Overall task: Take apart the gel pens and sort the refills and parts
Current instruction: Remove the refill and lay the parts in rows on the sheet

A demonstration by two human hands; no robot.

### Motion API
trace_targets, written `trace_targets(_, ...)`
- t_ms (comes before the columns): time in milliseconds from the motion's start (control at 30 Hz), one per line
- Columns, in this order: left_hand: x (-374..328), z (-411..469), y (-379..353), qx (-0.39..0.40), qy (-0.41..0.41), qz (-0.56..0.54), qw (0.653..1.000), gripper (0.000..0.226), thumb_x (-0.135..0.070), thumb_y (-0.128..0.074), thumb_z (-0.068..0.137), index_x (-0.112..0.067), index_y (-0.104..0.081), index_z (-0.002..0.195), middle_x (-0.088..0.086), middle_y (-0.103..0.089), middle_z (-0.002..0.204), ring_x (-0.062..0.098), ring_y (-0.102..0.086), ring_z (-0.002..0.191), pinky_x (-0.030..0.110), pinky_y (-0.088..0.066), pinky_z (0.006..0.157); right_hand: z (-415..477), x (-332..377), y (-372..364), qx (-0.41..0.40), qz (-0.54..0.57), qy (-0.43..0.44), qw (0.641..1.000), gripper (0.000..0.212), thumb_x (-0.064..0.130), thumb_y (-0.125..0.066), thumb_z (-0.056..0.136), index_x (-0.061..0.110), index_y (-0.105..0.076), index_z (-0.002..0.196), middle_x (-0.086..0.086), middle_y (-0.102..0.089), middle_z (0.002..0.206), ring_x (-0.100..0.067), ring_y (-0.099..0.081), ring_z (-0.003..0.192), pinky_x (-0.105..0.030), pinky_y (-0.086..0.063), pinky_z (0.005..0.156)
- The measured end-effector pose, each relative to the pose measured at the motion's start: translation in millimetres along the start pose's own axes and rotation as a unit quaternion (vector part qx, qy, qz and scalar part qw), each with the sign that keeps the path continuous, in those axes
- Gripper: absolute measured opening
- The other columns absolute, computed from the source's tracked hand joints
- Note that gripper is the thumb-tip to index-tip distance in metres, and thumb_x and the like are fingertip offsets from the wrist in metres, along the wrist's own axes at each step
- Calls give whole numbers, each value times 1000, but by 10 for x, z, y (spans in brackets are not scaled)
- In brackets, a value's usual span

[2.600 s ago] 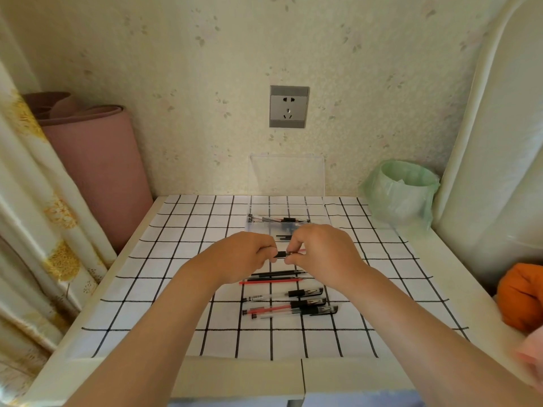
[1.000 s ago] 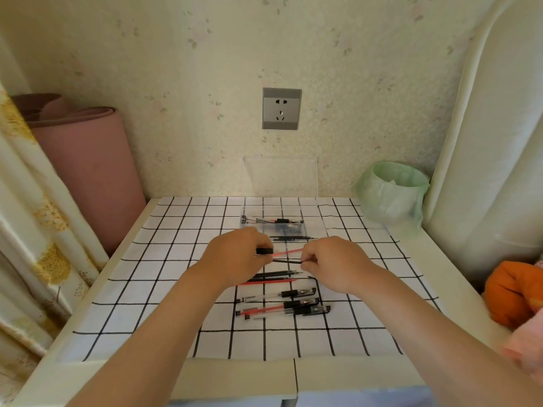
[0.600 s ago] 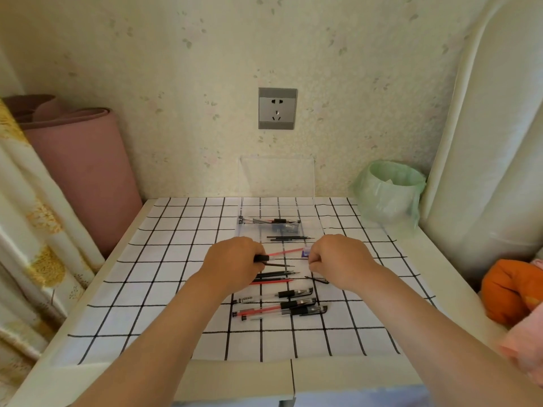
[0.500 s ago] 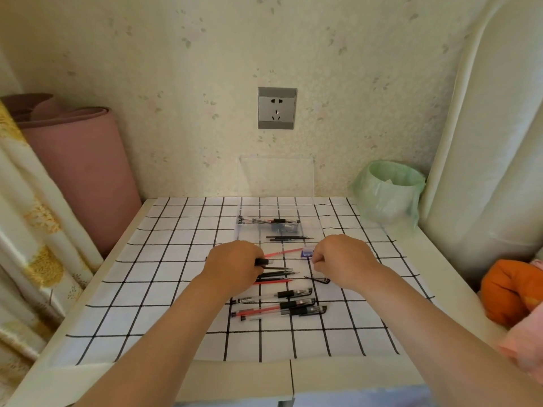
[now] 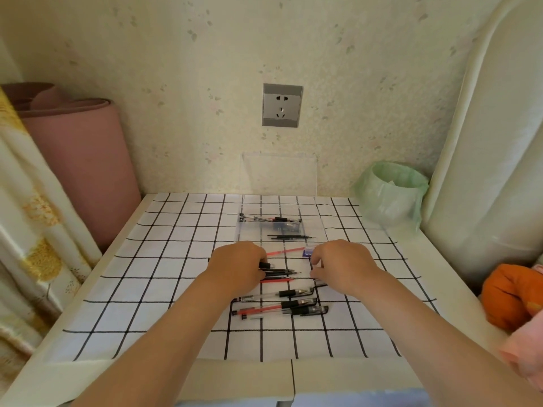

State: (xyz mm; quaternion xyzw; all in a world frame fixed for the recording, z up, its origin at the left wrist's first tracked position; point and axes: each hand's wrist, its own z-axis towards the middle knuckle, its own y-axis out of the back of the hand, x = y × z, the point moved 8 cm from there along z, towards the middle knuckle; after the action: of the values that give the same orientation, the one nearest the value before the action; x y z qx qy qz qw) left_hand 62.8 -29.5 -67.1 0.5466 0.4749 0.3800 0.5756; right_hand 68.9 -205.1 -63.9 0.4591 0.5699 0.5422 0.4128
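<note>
Left hand [image 5: 238,267] curls its fingers round a short black pen piece [image 5: 265,265]. A red refill [image 5: 285,251] lies crosswise just beyond, tip to the right. Right hand [image 5: 342,267] has its fingers bent down; whether they hold anything is unclear. The clear box [image 5: 249,235] behind holds black refills [image 5: 289,237] and pen barrels [image 5: 270,220].

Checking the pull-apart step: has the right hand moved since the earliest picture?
Yes. The right hand moved rightward, toward the front-right corner of the clear box.
</note>
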Motion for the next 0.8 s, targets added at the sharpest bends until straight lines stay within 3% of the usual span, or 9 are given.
trace_targets(200,105,-12,303,-30,0,-35,999,26,-40,-58,92,-37,-61,118,-10,-65,110,13,-60,95,27,-44,72,34,166,318,-122,49,28,991,22,35,-51,97,34,-67,113,11,-64,105,-12,-61,88,-26,-43,69)
trace_targets(333,371,-14,408,-16,27,-74,997,28,-40,-60,91,-35,-61,119,-7,-65,113,15,-59,98,32,-49,81,205,300,376,-151,46,37,987,24,27,-51,97,33,-68,113,9,-65,109,-15,-62,91,-27,-44,68)
trace_targets(467,516,28,387,2,42,-91,995,38,-34,-59,94,-34,-53,131,-4,-60,127,18,-58,110,35,-50,93,513,345,293,-91,3,31,995,28,25,-48,99,35,-68,117,7,-69,112,-18,-64,98,-31,-51,79)
trace_targets(600,498,55,284,51,23,-88,995,40,-33,-59,95,-34,-53,134,-3,-54,136,18,-54,117,34,-46,97,871,382,127,-7,-93,27,995,35,14,-54,92,38,-69,113,5,-69,103,-18,-63,85,-27,-45,66)
trace_targets(800,514,57,280,66,15,-90,994,41,-32,-57,95,-31,-51,136,-2,-53,137,19,-53,120,33,-45,97,1038,535,69,43,-210,29,976,29,4,-54,86,23,-70,102,2,-57,81,-19,-51,67,-28,-45,64)
